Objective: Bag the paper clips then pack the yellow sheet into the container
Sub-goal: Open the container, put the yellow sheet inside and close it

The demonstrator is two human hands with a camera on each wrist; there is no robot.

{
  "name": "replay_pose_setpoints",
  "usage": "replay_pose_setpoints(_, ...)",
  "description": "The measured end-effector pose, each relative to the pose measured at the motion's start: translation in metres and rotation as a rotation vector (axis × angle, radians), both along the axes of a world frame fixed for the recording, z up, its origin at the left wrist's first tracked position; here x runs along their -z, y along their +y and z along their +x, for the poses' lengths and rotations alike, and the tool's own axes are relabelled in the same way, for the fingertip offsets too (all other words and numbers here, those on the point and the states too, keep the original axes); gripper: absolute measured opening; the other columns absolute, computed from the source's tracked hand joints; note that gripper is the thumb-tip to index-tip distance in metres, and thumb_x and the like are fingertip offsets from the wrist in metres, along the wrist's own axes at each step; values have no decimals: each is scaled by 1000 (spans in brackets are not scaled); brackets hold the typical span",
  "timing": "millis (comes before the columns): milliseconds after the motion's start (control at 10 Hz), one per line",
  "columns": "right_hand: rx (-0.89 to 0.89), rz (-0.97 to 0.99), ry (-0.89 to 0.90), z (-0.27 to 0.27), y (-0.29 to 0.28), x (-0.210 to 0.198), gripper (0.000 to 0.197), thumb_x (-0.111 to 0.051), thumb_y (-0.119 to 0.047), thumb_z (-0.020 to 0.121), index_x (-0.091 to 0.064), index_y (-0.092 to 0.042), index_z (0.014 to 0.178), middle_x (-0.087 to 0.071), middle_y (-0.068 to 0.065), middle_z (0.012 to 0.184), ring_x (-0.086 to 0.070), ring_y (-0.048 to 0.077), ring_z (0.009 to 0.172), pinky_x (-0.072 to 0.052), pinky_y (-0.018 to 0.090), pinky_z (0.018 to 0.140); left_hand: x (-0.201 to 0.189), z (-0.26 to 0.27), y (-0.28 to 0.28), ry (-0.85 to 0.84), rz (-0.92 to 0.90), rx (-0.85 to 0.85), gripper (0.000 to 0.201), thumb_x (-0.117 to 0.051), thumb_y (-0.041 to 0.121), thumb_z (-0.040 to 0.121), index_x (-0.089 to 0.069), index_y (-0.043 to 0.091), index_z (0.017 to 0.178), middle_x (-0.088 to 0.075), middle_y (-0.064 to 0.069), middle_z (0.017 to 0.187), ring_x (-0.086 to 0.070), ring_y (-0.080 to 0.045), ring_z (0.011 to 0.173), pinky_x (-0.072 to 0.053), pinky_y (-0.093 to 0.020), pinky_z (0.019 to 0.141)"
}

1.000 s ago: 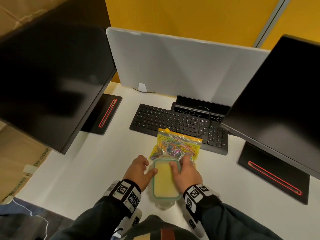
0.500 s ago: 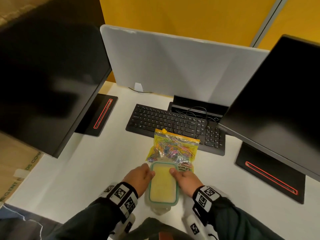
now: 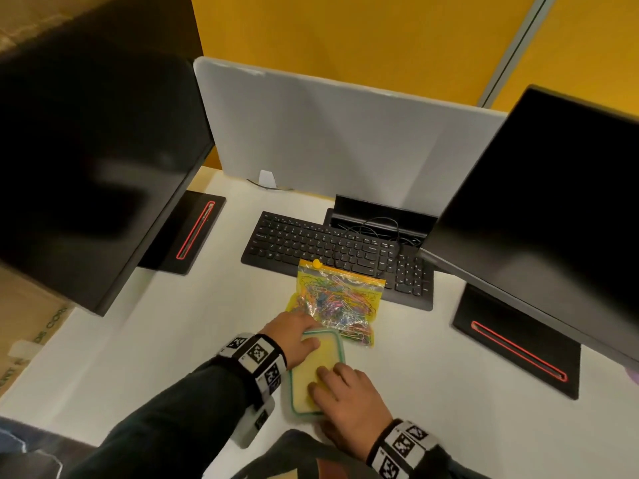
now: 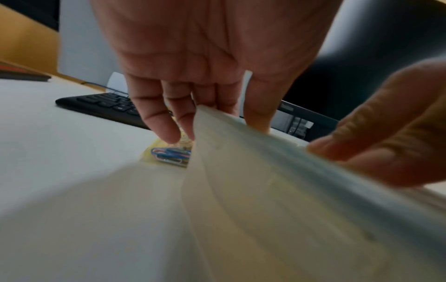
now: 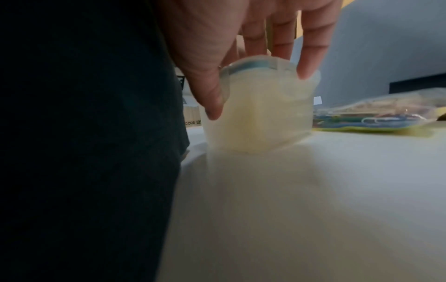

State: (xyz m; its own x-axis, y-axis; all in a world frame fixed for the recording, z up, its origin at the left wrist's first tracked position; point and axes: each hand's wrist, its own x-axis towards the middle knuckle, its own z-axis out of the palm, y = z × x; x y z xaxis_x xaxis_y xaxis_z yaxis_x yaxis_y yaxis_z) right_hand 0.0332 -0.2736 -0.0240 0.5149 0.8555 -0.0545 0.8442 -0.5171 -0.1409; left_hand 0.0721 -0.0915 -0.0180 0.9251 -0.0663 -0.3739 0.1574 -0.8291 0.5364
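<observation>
Both hands pressed the lid onto the container at the near edge of the table.

The container [image 3: 316,369], its green-rimmed lid showing the yellow sheet [image 3: 311,378] through it, sat on the white table [image 3: 145,340] just in front of the zip bag [image 3: 337,302] of coloured paper clips [image 3: 340,305]. The left hand [image 3: 294,335] curled over the far-left corner of the lid, fingers down its far edge, while the right hand [image 3: 345,397] clasped the near end, thumb on one side wall and fingers on top. To seat the lid well, the person would probably need even downward pressure worked around the rim, corner by corner, with the box kept flat so the sheet stayed inside.
</observation>
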Motion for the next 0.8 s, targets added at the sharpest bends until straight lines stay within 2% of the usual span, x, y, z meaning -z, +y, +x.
replay_pose_setpoints(100,-7,23,48,2,-9,4,56,-68,-56,56,-52,-31,103,-65,-8,108,-54,13,92,-55,21,60,-3,-4,0,-9,-55,-38,32,-55,28,85,-55,22,117,-54,-5,128,-51,-23,113,-41,-35,99)
replay_pose_setpoints(200,52,39,96,0,-33,-1,48,-56,-67,65,-55,-34,101,-62,-11,107,-55,10,89,-55,19,63,-2,-19,2,-7,-127,-90,37,-49,29,90,-48,24,126,-54,-5,130,-50,-21,116,-40,-34,101)
replay_pose_setpoints(300,205,98,87,-14,-65,-9,47,-45,-75,73,-57,-35,95,-66,-12,99,-51,7,86,-54,17,60,9,-36,14,76,0,-106,48,-40,41,92,-32,27,136,-36,-3,145,-33,-21,131,-28,-36,110)
replay_pose_setpoints(400,434,172,60,-23,-97,-8,56,-36,-71,81,-67,-26,92,-69,-3,97,-47,13,89,-54,21,67,15,-44,22,193,148,-43,52,-39,42,92,-25,26,139,-15,-1,154,-13,-21,139,-18,-37,114)
replay_pose_setpoints(500,592,136,50,-11,-104,-6,66,-26,-69,85,-70,-21,91,-69,0,100,-46,16,94,-55,28,73,14,-44,17,245,239,43,60,-40,43,90,-16,24,142,-4,-3,155,-7,-25,140,-18,-39,115)
replay_pose_setpoints(600,643,83,128,18,-90,-10,53,-41,-62,82,-69,-20,98,-68,1,107,-59,21,100,-55,31,80,12,-44,7,292,288,62,65,-40,46,89,-11,22,143,1,-8,155,-5,-29,140,-19,-41,115)
replay_pose_setpoints(700,654,65,149,50,-76,-22,47,-60,-49,81,-60,-22,119,-56,-1,132,-51,23,122,-43,30,100,9,-46,10,315,313,109,68,-40,46,89,-7,23,143,5,-7,155,-2,-27,141,-17,-40,116)
replay_pose_setpoints(800,694,198,233,78,-68,-66,53,-64,-48,80,-48,-36,129,-45,-11,140,-40,13,130,-34,26,105,-1,-52,18,370,220,102,72,-39,53,87,-2,29,143,10,-3,155,3,-25,142,-11,-41,117)
